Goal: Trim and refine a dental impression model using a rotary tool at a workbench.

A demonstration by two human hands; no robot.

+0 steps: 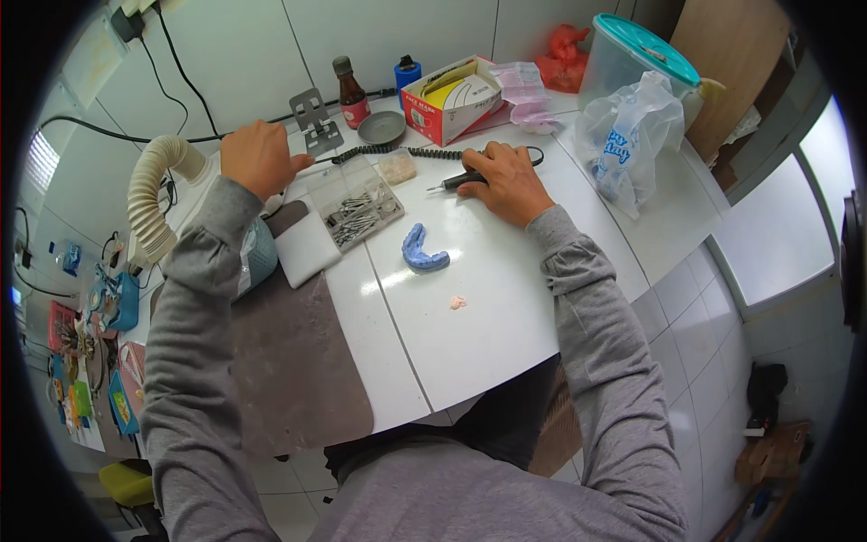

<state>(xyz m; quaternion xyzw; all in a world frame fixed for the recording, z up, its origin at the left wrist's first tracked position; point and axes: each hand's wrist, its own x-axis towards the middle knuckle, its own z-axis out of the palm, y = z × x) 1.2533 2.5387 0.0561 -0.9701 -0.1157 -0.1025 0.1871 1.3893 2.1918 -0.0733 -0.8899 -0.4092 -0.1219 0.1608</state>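
My right hand (508,183) is wrapped round a black rotary handpiece (462,182), its metal tip pointing left over the white tabletop. A coiled black cord (433,153) runs behind it. At the far left, beside a beige corrugated hose (149,194), my left hand (262,161) is closed with the thumb out to the right; whatever its fingers grip is hidden. Between the hands lies an open clear case (358,212) of metal burs, with a small clear box (396,167) of pale bits by it. Nearer me sit a blue dental arch model (421,250) and a small pink piece (458,303).
Along the back stand a metal phone stand (315,124), a brown bottle (350,98), a grey dish (381,128), a blue canister (407,74) and a face mask box (452,101). A plastic bag (629,140) and teal-lidded bucket (646,50) occupy the right. A brown mat (293,370) covers the near left.
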